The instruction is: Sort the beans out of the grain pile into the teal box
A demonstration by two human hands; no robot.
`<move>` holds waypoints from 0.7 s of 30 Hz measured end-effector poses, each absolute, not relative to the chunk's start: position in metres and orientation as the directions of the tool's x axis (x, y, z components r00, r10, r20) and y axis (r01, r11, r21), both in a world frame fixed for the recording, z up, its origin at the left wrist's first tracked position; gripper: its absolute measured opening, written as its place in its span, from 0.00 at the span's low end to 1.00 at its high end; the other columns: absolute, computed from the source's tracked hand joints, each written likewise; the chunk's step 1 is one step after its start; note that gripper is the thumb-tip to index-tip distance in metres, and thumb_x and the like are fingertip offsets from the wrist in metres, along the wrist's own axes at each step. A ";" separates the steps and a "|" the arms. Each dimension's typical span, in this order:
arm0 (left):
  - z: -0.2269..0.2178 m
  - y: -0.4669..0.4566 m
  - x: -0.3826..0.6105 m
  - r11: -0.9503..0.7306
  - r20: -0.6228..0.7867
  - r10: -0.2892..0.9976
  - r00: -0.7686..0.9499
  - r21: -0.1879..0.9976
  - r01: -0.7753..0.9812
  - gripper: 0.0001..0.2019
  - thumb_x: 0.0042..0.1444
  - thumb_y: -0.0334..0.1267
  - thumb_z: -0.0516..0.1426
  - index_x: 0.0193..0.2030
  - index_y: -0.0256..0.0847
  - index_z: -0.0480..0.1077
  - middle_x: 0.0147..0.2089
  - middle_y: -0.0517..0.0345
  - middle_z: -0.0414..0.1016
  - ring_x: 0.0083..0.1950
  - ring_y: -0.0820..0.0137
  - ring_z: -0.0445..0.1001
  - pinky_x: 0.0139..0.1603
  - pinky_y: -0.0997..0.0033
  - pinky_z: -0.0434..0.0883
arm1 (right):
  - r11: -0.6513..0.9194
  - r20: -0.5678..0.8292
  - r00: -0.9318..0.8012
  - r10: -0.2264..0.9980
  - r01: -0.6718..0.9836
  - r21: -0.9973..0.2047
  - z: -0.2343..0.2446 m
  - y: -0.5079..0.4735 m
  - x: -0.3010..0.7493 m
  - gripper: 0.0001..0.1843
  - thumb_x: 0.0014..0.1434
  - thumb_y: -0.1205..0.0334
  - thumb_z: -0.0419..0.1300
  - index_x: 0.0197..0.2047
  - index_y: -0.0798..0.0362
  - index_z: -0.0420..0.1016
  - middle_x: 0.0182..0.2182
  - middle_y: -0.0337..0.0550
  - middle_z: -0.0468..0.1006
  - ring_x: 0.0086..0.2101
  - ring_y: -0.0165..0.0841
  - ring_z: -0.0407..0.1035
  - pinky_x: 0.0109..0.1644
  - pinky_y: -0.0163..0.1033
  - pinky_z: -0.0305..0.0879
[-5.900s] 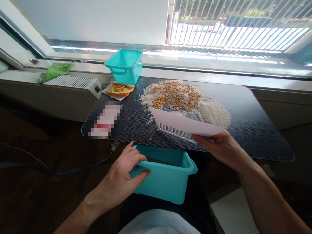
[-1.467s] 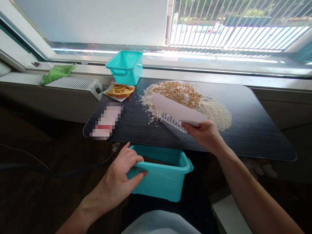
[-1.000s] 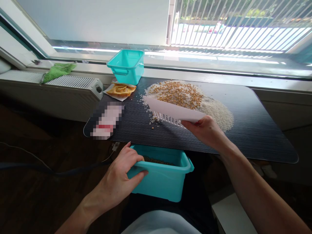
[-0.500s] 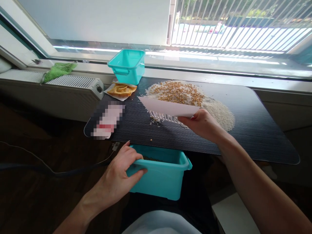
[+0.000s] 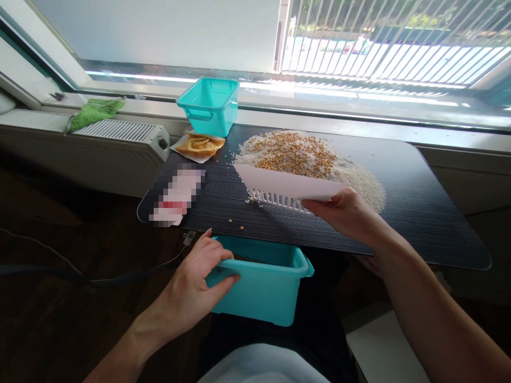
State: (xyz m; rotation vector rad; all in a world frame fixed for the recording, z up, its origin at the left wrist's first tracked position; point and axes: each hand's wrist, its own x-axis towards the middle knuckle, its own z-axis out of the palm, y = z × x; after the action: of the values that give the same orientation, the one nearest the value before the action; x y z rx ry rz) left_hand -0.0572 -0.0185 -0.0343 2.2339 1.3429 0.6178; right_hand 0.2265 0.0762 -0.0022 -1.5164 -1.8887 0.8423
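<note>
My right hand grips one end of a white slotted plastic basket, held tilted just above a dark table at the near edge of a heap of white rice and yellow beans. Below the table's front edge, my left hand clasps the left rim of a turquoise tub resting in my lap; some beans lie inside it. A few loose beans lie on the table in front of the basket.
A second turquoise tub stands at the table's back left, beside a yellow cloth on paper. A blurred packet lies at the left edge. A radiator with a green cloth runs along the window.
The basket swept from the heap's near right edge leftward across it, then drew back slightly toward me. A few beans rolled out onto the table. My left hand kept its hold on the tub.
</note>
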 end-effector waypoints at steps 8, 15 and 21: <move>-0.040 -0.020 -0.074 -0.381 0.144 0.919 0.367 0.560 0.736 0.05 0.55 0.37 0.58 0.38 0.41 0.70 0.39 0.58 0.74 0.49 0.62 0.71 0.66 0.48 0.55 | 0.163 0.003 -0.304 0.953 0.502 -0.849 -0.004 0.072 0.209 0.13 0.51 0.57 0.60 0.36 0.56 0.81 0.25 0.38 0.79 0.27 0.33 0.72 0.27 0.33 0.66; -0.042 -0.020 -0.094 -0.406 0.176 0.912 0.371 0.531 0.744 0.03 0.55 0.35 0.57 0.37 0.40 0.68 0.36 0.60 0.72 0.44 0.67 0.70 0.69 0.50 0.50 | 0.151 -0.005 -0.313 0.950 0.472 -0.869 -0.020 0.069 0.203 0.13 0.53 0.57 0.60 0.37 0.56 0.80 0.28 0.40 0.80 0.29 0.35 0.74 0.31 0.35 0.70; -0.042 -0.021 -0.093 -0.399 0.189 0.915 0.356 0.557 0.729 0.05 0.55 0.34 0.58 0.38 0.39 0.68 0.37 0.59 0.70 0.43 0.68 0.69 0.68 0.52 0.51 | 0.118 -0.087 -0.429 0.899 0.428 -0.896 -0.024 0.051 0.203 0.12 0.55 0.58 0.60 0.40 0.53 0.78 0.34 0.39 0.82 0.35 0.37 0.75 0.36 0.38 0.73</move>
State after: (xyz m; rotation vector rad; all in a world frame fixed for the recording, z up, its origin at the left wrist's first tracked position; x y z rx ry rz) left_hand -0.0926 -0.0211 -0.0425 2.2463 1.4407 0.6788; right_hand 0.2035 0.0513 -0.0241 -1.2821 -1.9158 1.2724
